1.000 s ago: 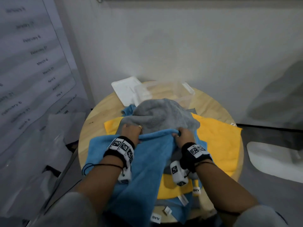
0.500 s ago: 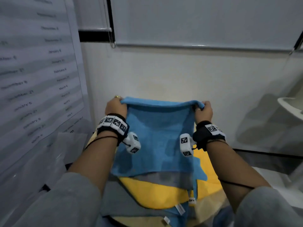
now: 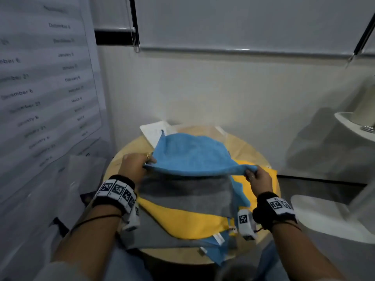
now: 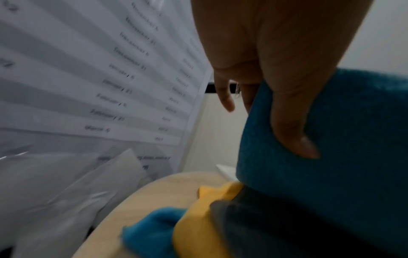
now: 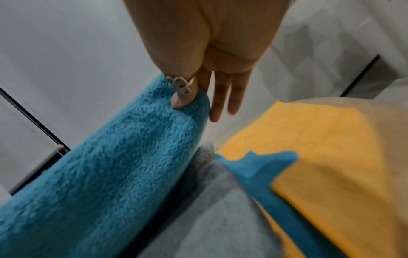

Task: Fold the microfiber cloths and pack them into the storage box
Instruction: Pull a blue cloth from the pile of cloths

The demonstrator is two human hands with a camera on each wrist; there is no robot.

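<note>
A blue microfiber cloth [image 3: 192,157] is stretched between my two hands above the round wooden table [image 3: 119,161]. My left hand [image 3: 136,165] pinches its near left corner, thumb pressed on the blue cloth [image 4: 331,139]. My right hand [image 3: 257,177] pinches the near right corner, with the blue cloth [image 5: 110,165] under the thumb. The cloth's far half drapes forward over the pile. Beneath lie a grey cloth [image 3: 186,195], a yellow cloth [image 3: 182,222] and another blue one [image 3: 217,254]. The clear storage box [image 3: 229,136] stands at the table's back, mostly hidden by the held cloth.
A white lid [image 3: 154,130] lies at the back left of the table. A wall calendar sheet [image 3: 44,88] hangs on the left, with plastic sheets [image 3: 67,189] below it. A white round seat [image 3: 328,216] stands to the right. The wall is close behind the table.
One second ago both hands took hold of the blue cloth on the pile. They lifted it upright, and now it has come down and forward, its far half laid over the pile.
</note>
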